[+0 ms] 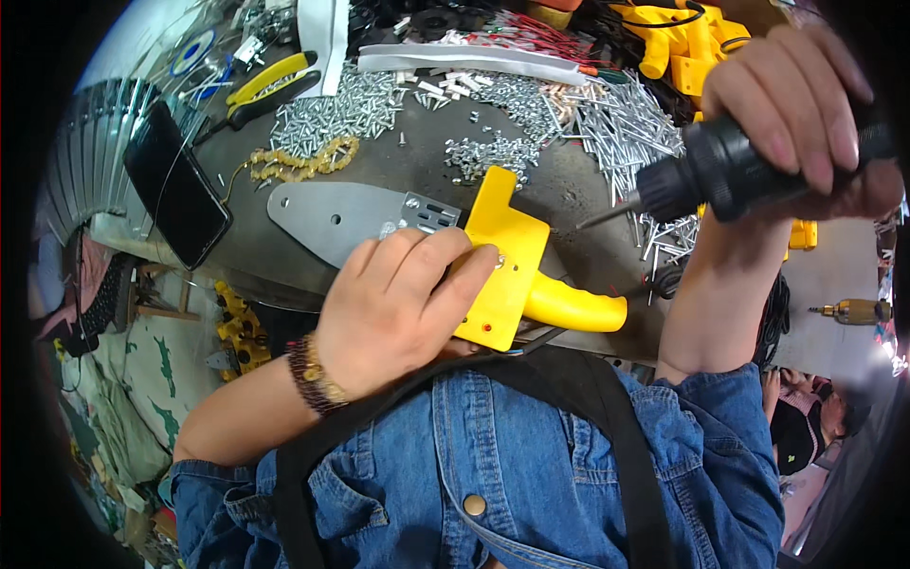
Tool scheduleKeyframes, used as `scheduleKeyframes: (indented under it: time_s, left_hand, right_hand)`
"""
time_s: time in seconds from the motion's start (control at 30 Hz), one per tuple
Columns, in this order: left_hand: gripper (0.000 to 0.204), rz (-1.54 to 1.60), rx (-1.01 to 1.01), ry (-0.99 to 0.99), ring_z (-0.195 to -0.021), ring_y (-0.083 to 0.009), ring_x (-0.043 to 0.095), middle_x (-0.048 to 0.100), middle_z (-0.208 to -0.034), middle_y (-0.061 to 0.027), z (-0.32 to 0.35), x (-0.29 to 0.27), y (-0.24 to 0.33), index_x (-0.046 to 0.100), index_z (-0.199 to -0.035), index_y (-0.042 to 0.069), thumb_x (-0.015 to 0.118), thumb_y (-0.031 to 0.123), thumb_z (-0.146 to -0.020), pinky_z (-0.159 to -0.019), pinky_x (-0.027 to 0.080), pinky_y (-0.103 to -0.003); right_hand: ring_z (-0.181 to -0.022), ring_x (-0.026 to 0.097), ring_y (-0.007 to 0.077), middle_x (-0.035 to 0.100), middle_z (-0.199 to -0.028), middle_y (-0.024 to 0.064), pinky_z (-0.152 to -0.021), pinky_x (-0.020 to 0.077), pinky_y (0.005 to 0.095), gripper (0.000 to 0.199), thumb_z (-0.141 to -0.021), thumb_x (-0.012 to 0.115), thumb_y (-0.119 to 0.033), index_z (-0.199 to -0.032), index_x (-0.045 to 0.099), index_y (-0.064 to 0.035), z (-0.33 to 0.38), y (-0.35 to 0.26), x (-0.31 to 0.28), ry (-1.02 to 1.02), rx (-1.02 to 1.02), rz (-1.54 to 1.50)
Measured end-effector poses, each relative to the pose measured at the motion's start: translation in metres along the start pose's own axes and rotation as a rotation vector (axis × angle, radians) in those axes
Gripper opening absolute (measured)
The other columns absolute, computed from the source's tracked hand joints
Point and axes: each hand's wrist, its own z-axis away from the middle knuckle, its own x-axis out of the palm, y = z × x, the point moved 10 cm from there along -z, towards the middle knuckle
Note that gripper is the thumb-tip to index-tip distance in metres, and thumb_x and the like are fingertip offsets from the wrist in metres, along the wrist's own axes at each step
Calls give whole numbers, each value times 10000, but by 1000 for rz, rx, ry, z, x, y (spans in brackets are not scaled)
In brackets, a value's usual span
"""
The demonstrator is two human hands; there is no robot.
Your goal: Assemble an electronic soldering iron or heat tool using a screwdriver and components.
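My left hand (403,303) grips the yellow plastic tool housing (517,237), its fingers over the left side and the index finger by a small screw. From the housing a yellow handle (578,305) points right, and a flat grey metal plate (327,216) with a rounded tip juts left. A slotted metal bracket (431,212) joins plate and housing. My right hand (791,104) is wrapped round a black power screwdriver (720,166), raised to the right of the housing. Its bit (607,214) points left, apart from the housing. My left thumb is hidden.
Piles of short screws (336,109), small fasteners (493,156) and long screws (621,128) cover the bench's far side. A black phone (175,185), yellow-black pliers (270,81) and a beaded string (308,161) lie left. More yellow housings (692,43) are far right; another person (810,422) sits lower right.
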Motion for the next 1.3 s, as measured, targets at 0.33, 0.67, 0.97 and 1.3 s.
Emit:
scheduleKeyframes:
  time_s: [0.33, 0.67, 0.97, 1.3]
  left_hand:
    - [159, 179, -285, -245, -698, -237, 642, 651, -758, -124, -79, 13, -86, 672, -906, 8, 726, 108, -795, -660, 508, -326]
    - [101, 735, -484, -59, -673, -111, 563, 605, -813, -55, -59, -3, -80, 552, -871, 25, 649, 25, -903, -622, 463, -241]
    - [181, 1500, -615, -49, -730, -116, 558, 578, -895, -77, -32, 24, -19, 482, -981, 37, 622, 152, -976, -638, 515, -243]
    - [66, 2122, -670, -160, -878, -152, 623, 627, -1006, -87, -31, 50, 7, 554, -1025, 72, 600, 71, -979, -786, 587, -349]
  right_hand:
    - [-737, 581, 71, 589, -905, -28, -743, 472, 280, 658, -835, 808, -272, -1351, 458, -59, 92, -11, 14, 332, -292, 319]
    - [-652, 623, 220, 652, -824, 138, -636, 525, 363, 610, -796, 669, -191, -1353, 483, -26, 137, -18, 14, 783, -351, 414]
    - [-720, 644, 163, 653, -826, 100, -653, 508, 287, 518, -684, 772, -54, -1145, 547, 13, 114, -28, 45, 726, -592, 383]
    - [-760, 561, 82, 571, -903, -19, -732, 456, 281, 674, -799, 838, -260, -1321, 480, -29, 106, -27, 69, 458, -552, 394]
